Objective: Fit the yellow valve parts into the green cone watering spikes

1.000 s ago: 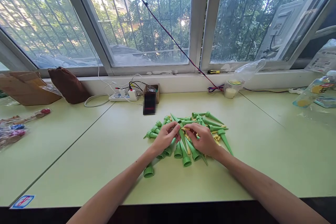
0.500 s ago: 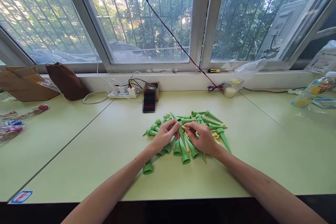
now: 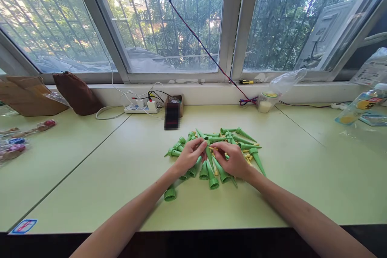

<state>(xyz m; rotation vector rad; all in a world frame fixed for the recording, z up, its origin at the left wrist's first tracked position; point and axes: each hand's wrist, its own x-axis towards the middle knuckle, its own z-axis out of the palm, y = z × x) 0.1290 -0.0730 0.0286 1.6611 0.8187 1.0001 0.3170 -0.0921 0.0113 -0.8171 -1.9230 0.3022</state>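
My left hand is closed, thumb and fingers pinching the wide top of a green plastic plant watering spike, whose tip points down. Close on its right, my right hand pinches a small yellow plastic piece against the spike's upper side. Whether the piece sits in the spike I cannot tell. Under and around both hands lies a pile of several more green spikes, with small yellow pieces among them at the right. One spike lies apart at the near left.
Behind the pile stand a small box and a white power strip with cables. A plastic bag with a cup is at the back right, a bottle far right. A brown pouch and wrapped items lie left.
Almost nothing differs. My right fingers have shifted very slightly with the yellow piece at the spike; my left hand keeps its hold.
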